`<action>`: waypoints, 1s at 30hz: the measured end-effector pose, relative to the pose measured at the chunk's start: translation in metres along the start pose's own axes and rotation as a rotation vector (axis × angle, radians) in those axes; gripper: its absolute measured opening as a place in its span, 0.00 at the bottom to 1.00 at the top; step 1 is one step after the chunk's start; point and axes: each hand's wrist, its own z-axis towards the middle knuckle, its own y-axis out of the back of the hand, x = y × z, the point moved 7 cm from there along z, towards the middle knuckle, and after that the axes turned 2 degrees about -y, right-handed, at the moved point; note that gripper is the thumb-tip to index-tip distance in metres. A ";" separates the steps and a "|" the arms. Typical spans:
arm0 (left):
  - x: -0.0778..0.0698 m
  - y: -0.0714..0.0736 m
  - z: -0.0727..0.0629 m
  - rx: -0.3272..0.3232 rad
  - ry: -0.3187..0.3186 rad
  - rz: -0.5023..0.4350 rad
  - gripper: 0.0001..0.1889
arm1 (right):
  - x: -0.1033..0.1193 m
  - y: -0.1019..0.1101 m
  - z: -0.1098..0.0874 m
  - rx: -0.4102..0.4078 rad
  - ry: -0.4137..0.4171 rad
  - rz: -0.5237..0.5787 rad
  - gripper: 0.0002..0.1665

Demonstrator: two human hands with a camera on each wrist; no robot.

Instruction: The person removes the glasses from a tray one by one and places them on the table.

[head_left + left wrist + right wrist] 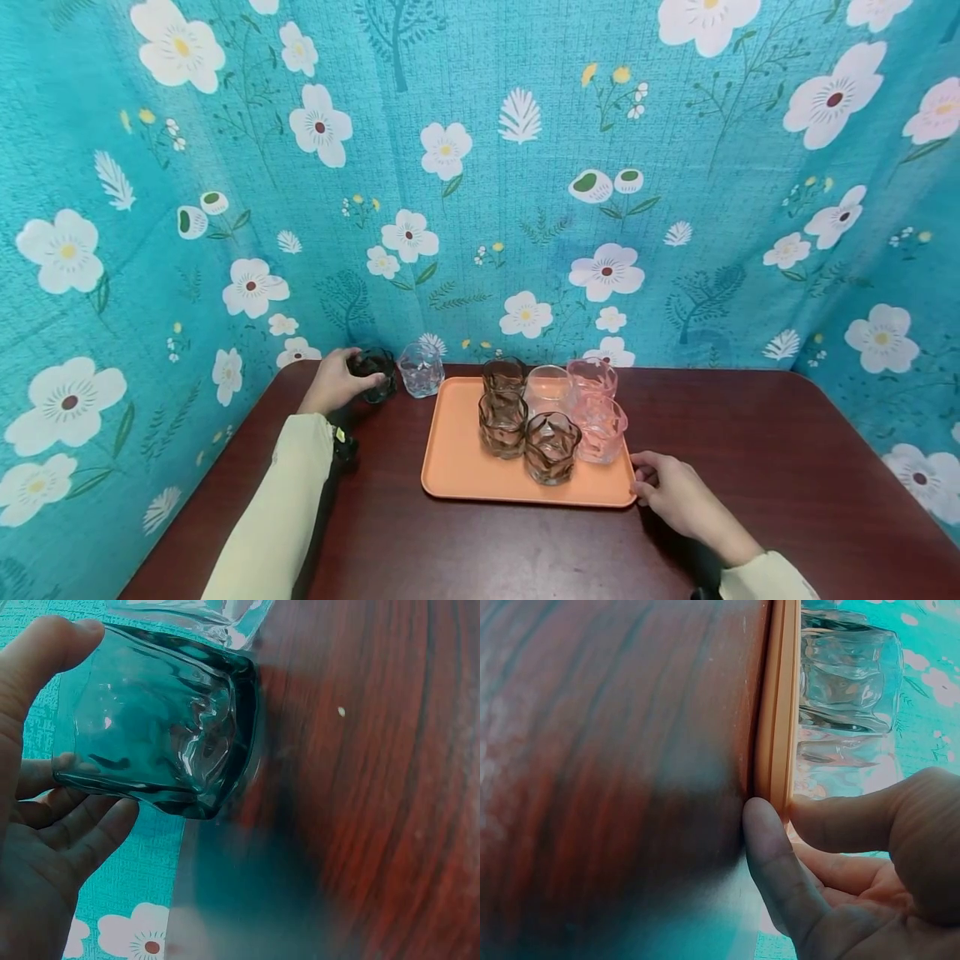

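Observation:
At the table's far left, my left hand [339,382] grips a dark tinted glass [375,375] between thumb and fingers. The left wrist view shows this dark glass [157,720] from the side, its base right at the table top. A clear glass [422,371] stands just to its right. My right hand [675,492] pinches the near right corner of the orange tray [457,475]. In the right wrist view, thumb and fingers [769,832] close on the tray rim [778,712].
On the tray stand several tumblers: brown ones [502,425], a clear one [550,387] and pink ones [600,429]. They fill its middle and right side. A blue flowered curtain [480,208] hangs behind the dark wooden table [465,550].

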 end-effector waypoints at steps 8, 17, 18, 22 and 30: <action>-0.004 -0.001 0.002 -0.035 0.011 0.031 0.45 | 0.000 -0.003 0.002 0.014 -0.022 0.012 0.22; -0.004 -0.005 0.001 -0.027 0.002 0.034 0.48 | 0.001 -0.001 0.001 0.011 -0.010 0.017 0.22; -0.005 -0.005 0.000 -0.026 0.002 0.033 0.48 | 0.001 -0.001 0.001 0.011 -0.010 0.019 0.22; -0.007 -0.004 0.000 -0.038 -0.017 0.026 0.49 | 0.002 0.000 0.000 0.005 0.001 0.021 0.22; -0.040 0.008 -0.007 -0.133 -0.171 0.046 0.47 | 0.001 0.002 -0.001 -0.003 0.012 0.016 0.21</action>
